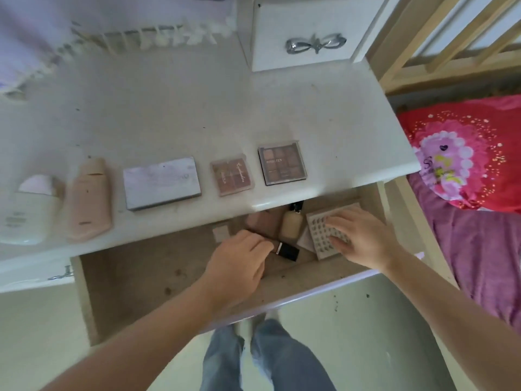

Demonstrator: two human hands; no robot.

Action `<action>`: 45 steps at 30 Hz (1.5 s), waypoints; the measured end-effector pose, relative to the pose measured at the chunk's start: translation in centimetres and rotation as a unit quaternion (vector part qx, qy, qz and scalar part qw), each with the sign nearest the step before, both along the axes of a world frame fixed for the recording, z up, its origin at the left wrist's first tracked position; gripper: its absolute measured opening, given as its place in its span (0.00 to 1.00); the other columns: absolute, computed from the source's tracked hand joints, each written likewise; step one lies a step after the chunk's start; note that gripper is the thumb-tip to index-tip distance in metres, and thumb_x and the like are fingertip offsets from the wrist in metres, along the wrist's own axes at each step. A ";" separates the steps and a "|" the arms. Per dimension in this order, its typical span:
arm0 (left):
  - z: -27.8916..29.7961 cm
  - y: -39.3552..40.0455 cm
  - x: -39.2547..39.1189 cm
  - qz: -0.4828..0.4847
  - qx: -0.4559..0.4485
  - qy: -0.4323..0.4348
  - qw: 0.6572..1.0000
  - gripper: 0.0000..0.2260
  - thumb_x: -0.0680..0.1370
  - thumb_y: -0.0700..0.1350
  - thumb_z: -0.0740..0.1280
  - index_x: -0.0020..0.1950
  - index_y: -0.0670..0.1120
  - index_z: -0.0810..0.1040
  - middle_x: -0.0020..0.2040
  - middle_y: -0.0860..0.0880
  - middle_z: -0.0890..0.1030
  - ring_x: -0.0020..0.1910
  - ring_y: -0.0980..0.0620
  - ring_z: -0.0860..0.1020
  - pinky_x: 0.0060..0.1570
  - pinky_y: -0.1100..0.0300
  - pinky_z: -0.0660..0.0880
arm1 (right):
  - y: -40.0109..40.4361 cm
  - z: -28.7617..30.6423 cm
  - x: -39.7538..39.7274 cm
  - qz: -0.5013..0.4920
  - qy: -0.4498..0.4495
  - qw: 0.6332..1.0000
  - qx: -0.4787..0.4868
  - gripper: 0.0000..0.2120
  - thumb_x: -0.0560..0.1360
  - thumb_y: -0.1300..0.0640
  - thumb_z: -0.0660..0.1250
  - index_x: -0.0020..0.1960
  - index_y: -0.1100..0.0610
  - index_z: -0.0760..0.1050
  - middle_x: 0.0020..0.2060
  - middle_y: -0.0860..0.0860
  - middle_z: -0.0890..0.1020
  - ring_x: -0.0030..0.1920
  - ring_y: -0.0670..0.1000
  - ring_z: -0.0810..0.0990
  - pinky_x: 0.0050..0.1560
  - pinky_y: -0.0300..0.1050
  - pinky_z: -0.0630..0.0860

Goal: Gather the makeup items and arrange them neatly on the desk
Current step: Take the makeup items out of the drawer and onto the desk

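On the white desk [183, 108] a row runs left to right: a white bottle with a pink cap [25, 213], a beige tube [88, 201], a silver palette [162, 183], a small pink palette [232, 176] and a dark-framed eyeshadow palette [282, 163]. Below, the drawer [146, 277] stands pulled out. My left hand [239, 263] grips a black lipstick [287, 251] inside it. My right hand [358, 238] lies with spread fingers on a white lash tray [321, 235]. A foundation bottle [291, 225], a pink compact [259, 221] and a small white square [220, 232] also lie in the drawer.
A small white upper drawer with a silver bow handle [315, 43] stands at the back right of the desk. A bed with red and purple bedding [465, 179] and a wooden frame lies to the right. My legs in jeans [267, 356] stand under the drawer.
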State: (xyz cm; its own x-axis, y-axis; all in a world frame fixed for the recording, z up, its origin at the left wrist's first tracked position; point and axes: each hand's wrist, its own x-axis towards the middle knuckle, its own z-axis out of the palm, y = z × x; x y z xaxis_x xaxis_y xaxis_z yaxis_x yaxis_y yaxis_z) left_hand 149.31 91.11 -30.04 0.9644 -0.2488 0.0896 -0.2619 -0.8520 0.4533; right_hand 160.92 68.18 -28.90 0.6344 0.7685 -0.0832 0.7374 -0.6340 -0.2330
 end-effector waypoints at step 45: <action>6.5 -5.1 13.0 0.518 -0.336 0.097 0.781 0.11 0.70 0.41 0.72 0.49 0.50 0.75 0.43 0.50 0.80 0.39 0.52 0.78 0.35 0.63 0.72 | 2.9 2.2 19.1 0.037 0.182 0.982 -0.007 0.18 0.74 0.55 0.65 0.64 0.53 0.73 0.63 0.51 0.73 0.63 0.52 0.70 0.63 0.39 0.62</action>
State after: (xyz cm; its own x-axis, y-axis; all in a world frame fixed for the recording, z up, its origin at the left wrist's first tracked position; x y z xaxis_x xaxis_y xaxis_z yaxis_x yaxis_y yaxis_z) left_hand 162.33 85.99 -23.51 0.6287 0.7142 -0.3076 0.5388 -0.1149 0.8346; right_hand 180.00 71.04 -26.66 0.5024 0.8086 -0.3063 0.6509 -0.5868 -0.4817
